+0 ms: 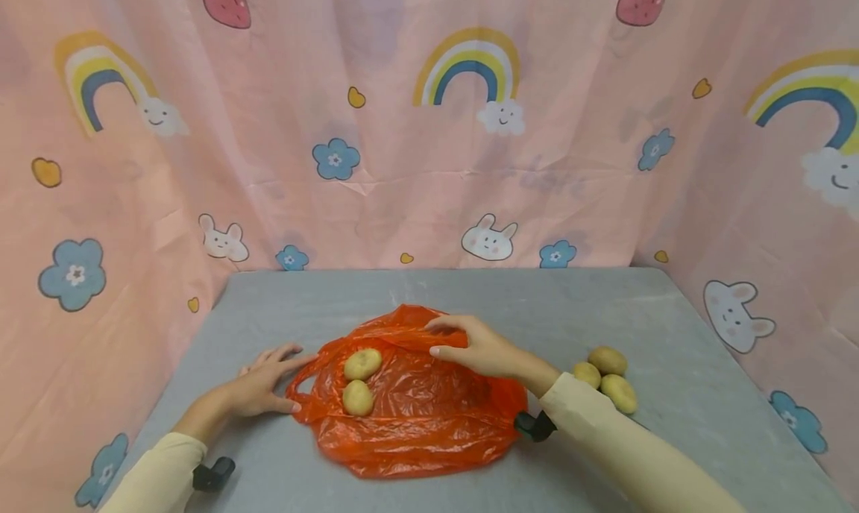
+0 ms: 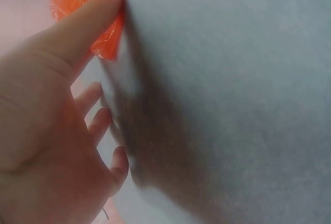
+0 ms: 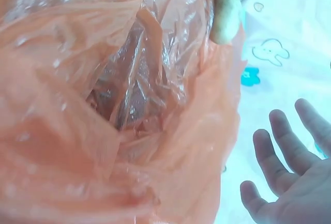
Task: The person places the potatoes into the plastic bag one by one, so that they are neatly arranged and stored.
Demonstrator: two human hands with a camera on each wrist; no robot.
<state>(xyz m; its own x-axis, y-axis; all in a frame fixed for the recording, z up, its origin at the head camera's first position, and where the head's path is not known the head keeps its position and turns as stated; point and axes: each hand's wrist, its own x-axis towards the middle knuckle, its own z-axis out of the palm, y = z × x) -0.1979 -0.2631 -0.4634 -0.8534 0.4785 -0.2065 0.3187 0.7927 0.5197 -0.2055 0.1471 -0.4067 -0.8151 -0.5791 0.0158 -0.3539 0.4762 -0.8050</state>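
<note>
An orange-red plastic bag (image 1: 429, 446) lies spread on the table, its looped handle toward my left hand. Two potatoes (image 1: 362, 364) rest at its left part, one behind the other. My left hand (image 1: 263, 385) is at the handle with fingers spread; index finger and thumb reach its edges. In the left wrist view the thumb (image 2: 88, 25) overlaps the bag's edge. Over the bag's far right part is my right hand (image 1: 479, 347), fingers loosely extended and holding nothing. The right wrist view shows the bag's crinkled opening (image 3: 129, 94) beside those spread fingers (image 3: 284, 144).
Three more potatoes (image 1: 608, 361) sit grouped on the grey table (image 1: 570, 297), to the right beyond the right forearm. A pink patterned cloth (image 1: 403, 222) hangs behind the table and along both sides. Each wrist carries a black device (image 1: 213, 474).
</note>
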